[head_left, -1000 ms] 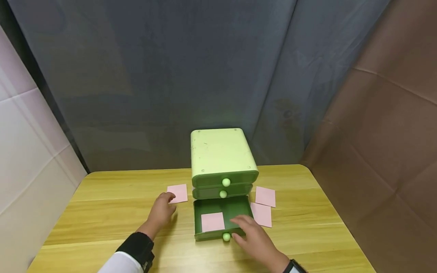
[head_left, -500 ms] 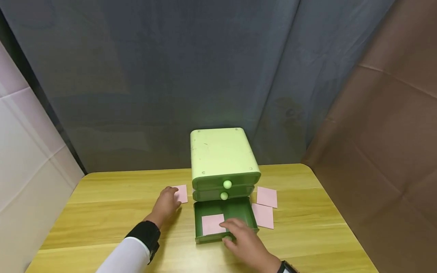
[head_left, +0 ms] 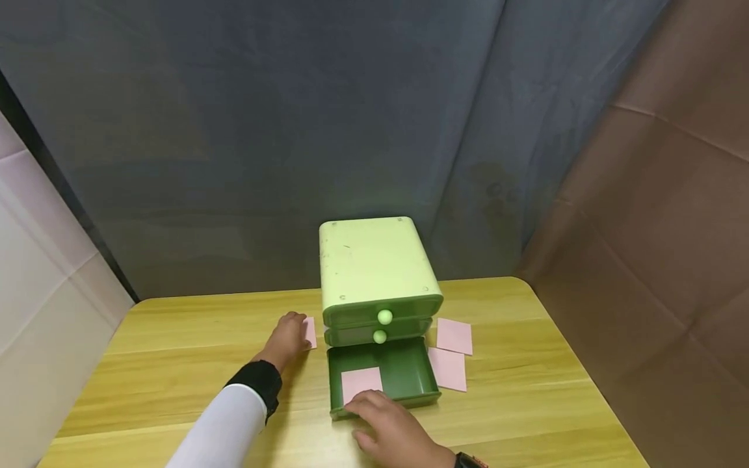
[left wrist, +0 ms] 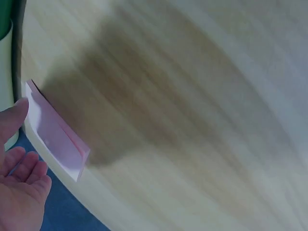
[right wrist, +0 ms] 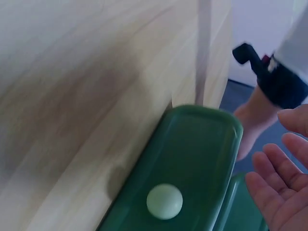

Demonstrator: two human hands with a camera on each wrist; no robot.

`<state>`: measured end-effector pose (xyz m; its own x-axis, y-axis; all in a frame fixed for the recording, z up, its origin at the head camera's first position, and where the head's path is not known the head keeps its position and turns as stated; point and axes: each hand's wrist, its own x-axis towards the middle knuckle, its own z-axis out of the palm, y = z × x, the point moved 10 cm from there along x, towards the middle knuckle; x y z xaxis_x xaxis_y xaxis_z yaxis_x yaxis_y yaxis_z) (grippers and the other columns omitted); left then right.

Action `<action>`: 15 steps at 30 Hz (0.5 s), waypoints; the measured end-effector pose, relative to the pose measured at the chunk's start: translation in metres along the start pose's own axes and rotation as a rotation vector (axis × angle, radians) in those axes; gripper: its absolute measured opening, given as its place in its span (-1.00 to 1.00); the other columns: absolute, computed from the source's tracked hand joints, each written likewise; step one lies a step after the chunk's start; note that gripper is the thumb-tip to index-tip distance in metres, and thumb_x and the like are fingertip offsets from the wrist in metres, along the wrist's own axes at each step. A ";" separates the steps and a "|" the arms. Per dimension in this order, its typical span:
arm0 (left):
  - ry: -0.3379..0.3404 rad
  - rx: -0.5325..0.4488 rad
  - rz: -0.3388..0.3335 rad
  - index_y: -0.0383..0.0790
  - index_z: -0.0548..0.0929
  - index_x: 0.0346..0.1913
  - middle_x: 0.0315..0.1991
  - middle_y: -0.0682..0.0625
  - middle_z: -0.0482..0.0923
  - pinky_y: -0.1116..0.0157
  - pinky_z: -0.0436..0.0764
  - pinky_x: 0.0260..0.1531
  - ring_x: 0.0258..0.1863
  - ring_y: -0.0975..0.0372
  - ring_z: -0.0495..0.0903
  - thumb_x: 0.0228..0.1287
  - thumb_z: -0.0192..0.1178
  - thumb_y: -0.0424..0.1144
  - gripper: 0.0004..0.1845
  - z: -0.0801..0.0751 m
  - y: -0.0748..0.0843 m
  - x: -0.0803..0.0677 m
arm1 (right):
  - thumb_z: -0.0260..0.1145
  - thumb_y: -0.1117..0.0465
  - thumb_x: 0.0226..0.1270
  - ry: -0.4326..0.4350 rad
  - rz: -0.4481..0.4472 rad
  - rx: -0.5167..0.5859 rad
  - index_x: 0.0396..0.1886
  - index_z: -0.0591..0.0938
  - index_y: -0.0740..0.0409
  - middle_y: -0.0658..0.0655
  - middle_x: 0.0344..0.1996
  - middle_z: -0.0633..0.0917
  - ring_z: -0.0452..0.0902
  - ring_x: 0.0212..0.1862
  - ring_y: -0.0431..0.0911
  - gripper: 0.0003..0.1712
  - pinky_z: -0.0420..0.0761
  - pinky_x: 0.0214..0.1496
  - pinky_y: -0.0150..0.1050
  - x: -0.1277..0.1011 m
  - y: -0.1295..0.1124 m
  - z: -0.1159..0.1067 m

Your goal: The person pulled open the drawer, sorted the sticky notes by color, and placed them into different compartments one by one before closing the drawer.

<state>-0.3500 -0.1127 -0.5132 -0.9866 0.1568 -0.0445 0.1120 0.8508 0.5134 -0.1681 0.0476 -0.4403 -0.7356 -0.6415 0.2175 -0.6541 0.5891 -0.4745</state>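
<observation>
A small green chest of drawers [head_left: 377, 260] stands at the table's far side, its bottom drawer [head_left: 412, 370] pulled out. Inside that drawer lies a pink sticky note [head_left: 361, 381]. To the left of the chest, my left hand [head_left: 285, 341] reaches over another pink sticky note [head_left: 311, 333] and covers part of it. The left wrist view has the thumb right at the edge of this sticky note [left wrist: 55, 137], with the fingers loosely bent beside it. My right hand [head_left: 394, 429] hovers at the drawer's front edge with relaxed fingers, hiding the drawer's round knob [right wrist: 164, 201] from the head view.
Two more pink sticky notes, a farther one [head_left: 454, 336] and a nearer one [head_left: 447, 369], lie right of the chest. Both upper drawers [head_left: 380, 318] are pushed in. A grey curtain [head_left: 263, 143] hangs behind the wooden table [head_left: 526, 390].
My left hand has moved right, covering more of the left sticky note. The right hand has shifted left along the drawer front, from its right end to below the sticky note inside.
</observation>
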 end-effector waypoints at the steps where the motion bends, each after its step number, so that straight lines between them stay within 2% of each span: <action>1: -0.005 0.009 0.001 -0.59 0.47 0.12 0.08 -0.39 0.46 -0.03 0.40 0.23 0.14 -0.18 0.42 -0.02 0.44 -0.47 -0.40 0.000 0.000 0.002 | 0.35 0.29 0.24 -0.004 -0.017 0.001 0.05 0.61 0.13 -0.04 -0.02 0.59 0.51 0.06 -0.17 -0.64 0.58 0.03 -0.33 0.000 -0.002 0.002; 5: -0.019 0.048 0.016 -0.58 0.50 0.08 0.02 -0.37 0.49 -0.01 0.43 0.21 0.08 -0.17 0.45 -0.09 0.50 -0.43 -0.38 0.001 0.000 0.005 | 0.35 0.28 0.24 -0.031 -0.067 -0.002 0.06 0.61 0.12 -0.03 -0.02 0.59 0.50 0.07 -0.19 -0.63 0.57 0.01 -0.38 0.001 -0.011 0.010; 11: -0.011 0.090 0.066 -0.57 0.53 0.01 -0.06 -0.35 0.52 0.01 0.49 0.15 -0.02 -0.13 0.50 -0.18 0.57 -0.36 -0.35 0.000 0.002 0.009 | 0.32 0.21 0.29 -0.119 -0.069 -0.018 0.06 0.61 0.09 0.02 0.05 0.59 0.49 0.11 -0.16 -0.66 0.58 -0.04 -0.36 0.002 -0.015 0.023; 15: -0.032 0.116 0.079 -0.56 0.53 0.00 -0.07 -0.33 0.52 0.01 0.50 0.14 -0.03 -0.12 0.50 -0.19 0.58 -0.34 -0.35 0.001 0.005 0.013 | 0.31 0.20 0.29 -0.136 -0.089 -0.045 0.05 0.61 0.08 0.06 0.05 0.60 0.50 0.11 -0.14 -0.67 0.58 -0.02 -0.34 0.003 -0.016 0.027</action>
<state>-0.3621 -0.1061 -0.5125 -0.9702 0.2396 -0.0364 0.2037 0.8874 0.4135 -0.1554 0.0227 -0.4551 -0.6460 -0.7508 0.1379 -0.7249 0.5467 -0.4191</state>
